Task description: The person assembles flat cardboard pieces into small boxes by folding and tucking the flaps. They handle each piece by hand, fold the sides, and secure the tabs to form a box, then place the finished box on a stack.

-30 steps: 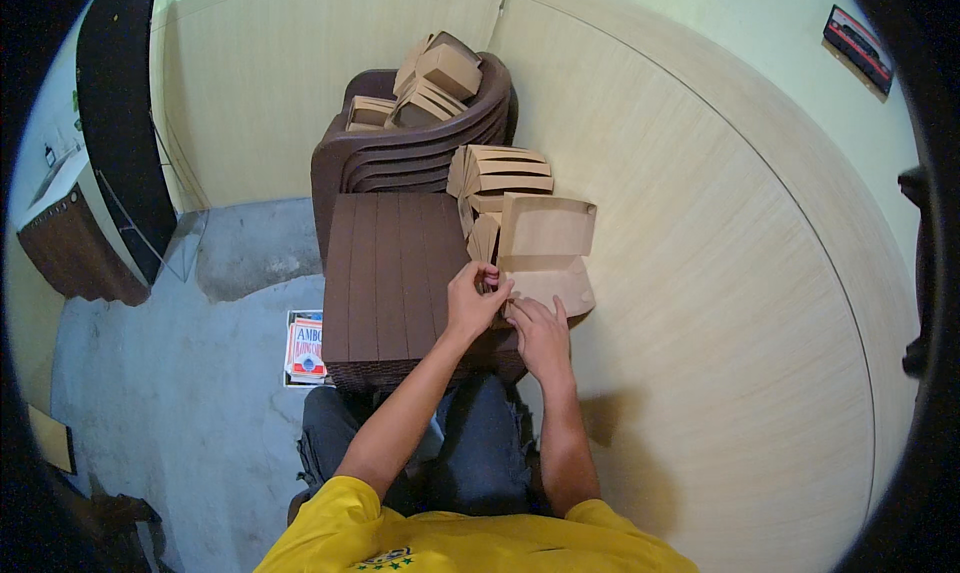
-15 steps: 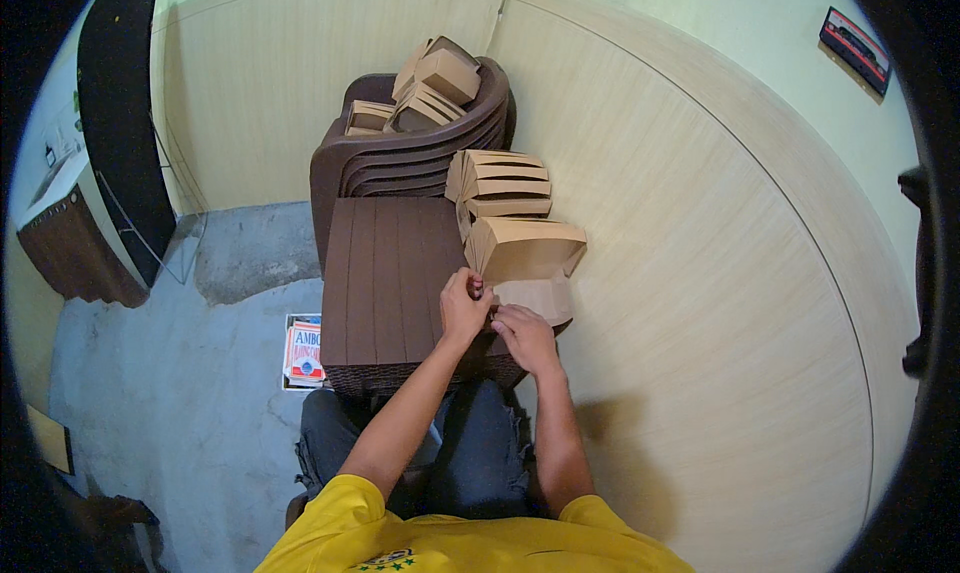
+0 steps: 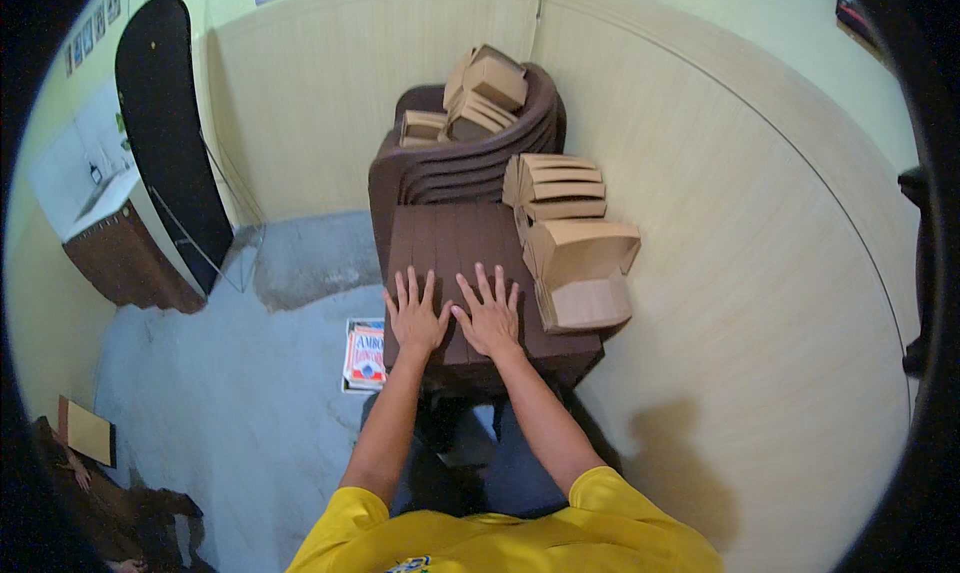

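Observation:
Both hands lie palm down on the brown slatted table, fingers spread and nothing in them. My left hand is toward the table's left side; my right hand lies beside it, the two thumbs nearly touching. To the right of my right hand stands an open brown cardboard box, its lid raised and its inside showing. Just beyond it, several nested cardboard boxes rest along the table's right edge.
Behind the table is a stack of brown chairs with more cardboard boxes on its top seat. A light panelled wall rises close on the right. A white container with printed packs sits on the floor at left. Part of another person shows at lower left.
Both hands have left the open box and moved left onto the tabletop, with fingers now spread flat. The view has shifted, so the scene sits farther right.

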{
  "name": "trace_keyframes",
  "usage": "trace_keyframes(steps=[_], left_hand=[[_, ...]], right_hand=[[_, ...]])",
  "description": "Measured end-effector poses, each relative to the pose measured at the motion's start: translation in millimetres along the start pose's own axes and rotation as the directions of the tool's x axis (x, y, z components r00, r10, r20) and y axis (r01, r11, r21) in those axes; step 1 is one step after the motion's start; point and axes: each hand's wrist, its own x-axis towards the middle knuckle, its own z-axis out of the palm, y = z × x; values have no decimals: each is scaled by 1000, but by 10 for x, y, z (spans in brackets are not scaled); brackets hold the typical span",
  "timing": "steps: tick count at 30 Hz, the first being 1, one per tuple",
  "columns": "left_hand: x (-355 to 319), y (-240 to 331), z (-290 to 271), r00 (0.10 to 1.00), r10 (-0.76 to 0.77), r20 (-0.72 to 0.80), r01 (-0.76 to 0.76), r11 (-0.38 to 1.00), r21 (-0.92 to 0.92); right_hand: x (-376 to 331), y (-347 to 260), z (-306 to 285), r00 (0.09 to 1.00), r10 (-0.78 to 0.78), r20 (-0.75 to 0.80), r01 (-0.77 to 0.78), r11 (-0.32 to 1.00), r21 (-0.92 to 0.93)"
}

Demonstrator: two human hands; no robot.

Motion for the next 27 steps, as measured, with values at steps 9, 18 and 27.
trace_keyframes(steps=[9,18,27], left_hand=[[4,-109,11,986,-53,157,52,999,13],[26,-79,-90,981,-41,189,32,998,52],[15,-85,-86,975,-49,217,48,999,8]], right_hand=[[194,62,241,940,207,272,-177,975,-132],[242,35,201,915,235,328,-191,968,-161],[223,44,227,929,238,284,-214,970,-113]])
